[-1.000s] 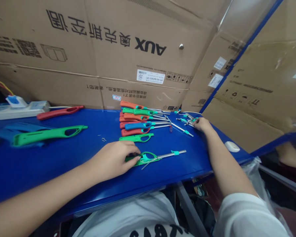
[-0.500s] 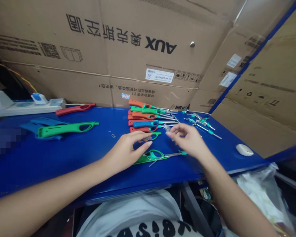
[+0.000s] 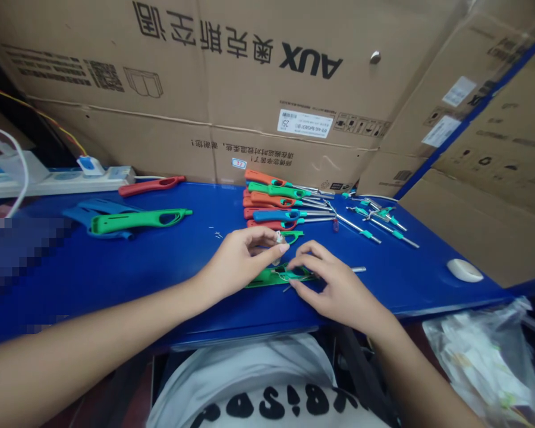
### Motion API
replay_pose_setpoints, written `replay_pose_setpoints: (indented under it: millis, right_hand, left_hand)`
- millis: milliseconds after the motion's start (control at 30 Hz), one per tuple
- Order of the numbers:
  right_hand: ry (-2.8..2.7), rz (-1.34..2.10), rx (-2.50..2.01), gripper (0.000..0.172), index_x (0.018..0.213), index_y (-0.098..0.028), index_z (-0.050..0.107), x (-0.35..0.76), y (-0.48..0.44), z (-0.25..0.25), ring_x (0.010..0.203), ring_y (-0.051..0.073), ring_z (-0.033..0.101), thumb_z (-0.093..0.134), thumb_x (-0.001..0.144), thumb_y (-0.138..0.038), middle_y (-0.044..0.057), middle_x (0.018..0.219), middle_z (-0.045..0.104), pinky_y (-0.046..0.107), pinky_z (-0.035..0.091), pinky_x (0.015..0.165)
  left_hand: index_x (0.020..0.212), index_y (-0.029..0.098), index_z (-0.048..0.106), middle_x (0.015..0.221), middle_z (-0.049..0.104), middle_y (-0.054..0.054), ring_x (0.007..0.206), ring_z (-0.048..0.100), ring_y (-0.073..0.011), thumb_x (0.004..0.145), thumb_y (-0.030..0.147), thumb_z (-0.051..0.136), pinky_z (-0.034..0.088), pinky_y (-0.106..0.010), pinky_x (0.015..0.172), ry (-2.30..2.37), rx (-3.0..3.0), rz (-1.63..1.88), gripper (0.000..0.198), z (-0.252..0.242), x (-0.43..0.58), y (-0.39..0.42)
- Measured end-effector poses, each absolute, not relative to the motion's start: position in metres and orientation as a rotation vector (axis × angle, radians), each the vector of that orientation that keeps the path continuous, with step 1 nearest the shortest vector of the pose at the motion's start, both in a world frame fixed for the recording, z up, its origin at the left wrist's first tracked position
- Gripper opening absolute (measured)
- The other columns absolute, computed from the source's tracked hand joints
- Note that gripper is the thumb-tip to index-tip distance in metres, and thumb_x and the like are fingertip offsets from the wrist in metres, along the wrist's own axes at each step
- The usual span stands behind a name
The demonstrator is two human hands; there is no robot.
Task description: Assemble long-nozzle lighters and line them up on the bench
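Green and slim, a handle shell (image 3: pixel 262 278) lies near the front edge of the blue tabletop (image 3: pixel 428 282), a metal tube (image 3: pixel 359 270) showing at its right end. From where I stand, the left hand (image 3: pixel 238 257) has thumb and fingers pinched on a small clear piece (image 3: pixel 279 238), while the right hand (image 3: pixel 339 282) holds its thumb and forefinger apart over the shell, touching or not I cannot tell.

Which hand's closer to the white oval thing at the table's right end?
Right. The right hand is left of the white oval thing, at the nearest green handle; the left hand, pinching a small part, is farther left.
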State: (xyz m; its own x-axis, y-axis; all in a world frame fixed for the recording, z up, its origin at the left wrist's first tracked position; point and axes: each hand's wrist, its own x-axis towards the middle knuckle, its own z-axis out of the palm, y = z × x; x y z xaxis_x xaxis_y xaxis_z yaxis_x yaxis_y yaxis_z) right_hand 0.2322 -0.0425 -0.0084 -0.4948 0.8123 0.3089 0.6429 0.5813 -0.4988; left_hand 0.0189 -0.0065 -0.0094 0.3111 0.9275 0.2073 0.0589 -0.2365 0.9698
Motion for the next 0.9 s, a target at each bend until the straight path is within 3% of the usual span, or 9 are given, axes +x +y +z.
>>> replay_pose_setpoints:
  millis: [233,400,533,700,800,900]
  right_hand:
    - [-2.505,0.416,-1.103,0.011,0.103,-0.024,0.068,0.250,-0.042,-0.013,0.087,0.016,0.065,0.058,0.099,-0.023,0.006,0.110,0.063,0.029,0.053,0.077]
    - [-2.388,0.457,-0.975,0.009,0.099,-0.023,0.068,0.248,-0.037,-0.022,0.089,0.017,0.066,0.060,0.099,-0.023,0.007,0.103,0.066,0.029,0.053,0.078]
    - [-2.145,0.653,-0.996,0.009,0.091,-0.020,0.065,0.244,-0.038,-0.028,0.063,0.011,0.061,0.061,0.097,-0.025,0.004,0.088,0.067,0.024,0.049,0.057]
    - [-1.814,0.985,-1.157,0.019,0.093,-0.018,0.065,0.240,-0.040,-0.033,0.046,0.010,0.057,0.066,0.094,-0.037,-0.003,0.061,0.060,0.020,0.047,0.044]
    - [-1.861,0.883,-1.140,0.019,0.096,-0.018,0.069,0.238,-0.039,-0.034,0.050,0.008,0.057,0.066,0.094,-0.036,0.002,0.075,0.067,0.020,0.046,0.045]
    - [-1.993,0.680,-1.053,0.014,0.094,-0.019,0.072,0.237,-0.037,-0.033,0.057,0.008,0.056,0.064,0.096,-0.030,0.005,0.086,0.068,0.020,0.044,0.048]
  left_hand:
    - [0.082,0.016,0.069,0.074,0.070,-0.002,0.067,0.066,-0.0146,0.075,0.041,0.081,0.055,-0.025,0.063,1.005,1.692,0.738,0.029,-0.001,0.011,-0.008]
    - [0.084,0.014,0.069,0.060,0.059,0.001,0.052,0.059,-0.0127,0.089,0.055,0.064,0.052,-0.024,0.051,0.962,1.618,0.526,0.041,-0.004,0.006,-0.010]
    - [0.095,0.013,0.070,0.054,0.048,0.005,0.043,0.045,-0.0091,0.097,0.056,0.049,0.041,-0.022,0.045,0.967,1.675,0.571,0.048,-0.008,0.004,-0.013]
    - [0.106,0.014,0.072,0.074,0.065,-0.001,0.061,0.057,-0.0130,0.096,0.049,0.052,0.047,-0.025,0.057,0.959,1.793,0.643,0.041,-0.011,0.002,-0.017]
    - [0.108,0.016,0.073,0.096,0.073,-0.006,0.078,0.065,-0.0172,0.094,0.046,0.057,0.053,-0.028,0.068,0.925,1.798,0.677,0.037,-0.013,0.002,-0.018]
    - [0.106,0.017,0.075,0.102,0.076,-0.007,0.088,0.068,-0.0202,0.092,0.043,0.063,0.055,-0.032,0.079,0.925,1.784,0.686,0.032,-0.017,0.003,-0.019]
